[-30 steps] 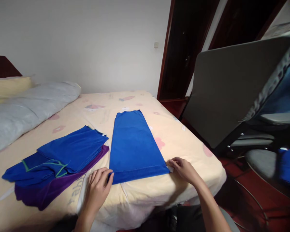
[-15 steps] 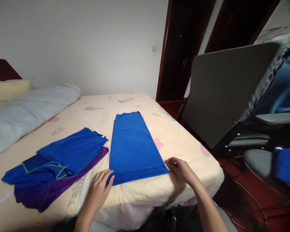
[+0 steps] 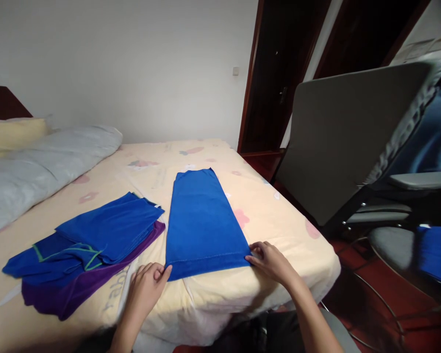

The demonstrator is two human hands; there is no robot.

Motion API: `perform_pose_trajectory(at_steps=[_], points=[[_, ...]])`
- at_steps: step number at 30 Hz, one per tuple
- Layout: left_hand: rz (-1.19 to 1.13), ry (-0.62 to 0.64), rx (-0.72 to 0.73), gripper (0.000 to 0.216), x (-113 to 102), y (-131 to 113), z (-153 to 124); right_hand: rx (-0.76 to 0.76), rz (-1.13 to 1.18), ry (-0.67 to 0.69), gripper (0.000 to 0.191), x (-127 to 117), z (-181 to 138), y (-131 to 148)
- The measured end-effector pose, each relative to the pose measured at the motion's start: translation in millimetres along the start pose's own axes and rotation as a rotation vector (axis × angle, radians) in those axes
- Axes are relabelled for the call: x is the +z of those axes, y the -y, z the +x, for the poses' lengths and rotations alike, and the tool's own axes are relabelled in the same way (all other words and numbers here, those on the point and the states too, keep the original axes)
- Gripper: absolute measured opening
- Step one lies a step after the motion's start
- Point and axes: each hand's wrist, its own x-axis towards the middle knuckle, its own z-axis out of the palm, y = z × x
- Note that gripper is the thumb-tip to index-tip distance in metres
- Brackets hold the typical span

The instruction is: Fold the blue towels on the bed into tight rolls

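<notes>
A blue cloth [image 3: 206, 220], folded into a long strip, lies flat on the bed with its narrower-looking end away from me. A stitched hem runs along its near edge. At the near left corner, my left hand [image 3: 147, 284] is closed, its thumb tip pressed on the cloth and its fingers curled. My right hand [image 3: 270, 262] pinches the near right corner, thumb over the edge. To the left lies a loose pile of blue cloths [image 3: 110, 225], some with green edging, on top of a purple cloth [image 3: 73, 294].
The bed [image 3: 290, 230] has a pale patterned sheet. A grey bolster [image 3: 59, 157] and a yellow pillow [image 3: 14, 132] lie at the far left. Right of the bed stand a chair with a grey back [image 3: 353, 137] and a stool with blue fabric [image 3: 439, 252].
My left fingers have curled in, with the thumb now on the cloth's corner. My right hand has shifted slightly left, its thumb now over the near right corner.
</notes>
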Motion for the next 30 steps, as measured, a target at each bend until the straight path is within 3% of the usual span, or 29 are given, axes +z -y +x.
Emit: perform_pose_trajectory(at_steps=[11, 16, 22, 30], points=[[-0.444, 0.121, -0.241, 0.039, -2, -16, -3, 0.076, 0.249, 0.002, 0.028, 8, 4, -7], [-0.719, 0.072, -0.356, 0.039, 4, -12, 2, 0.068, 0.377, -0.022, 0.028, 18, 10, -14], [-0.815, 0.031, -0.474, 0.053, 5, -11, 6, 0.08, 0.382, -0.038, 0.026, 20, 13, -10], [-0.791, 0.173, -0.533, 0.055, -17, -18, -6, 0.122, 0.202, -0.002, 0.019, 6, 5, -7]])
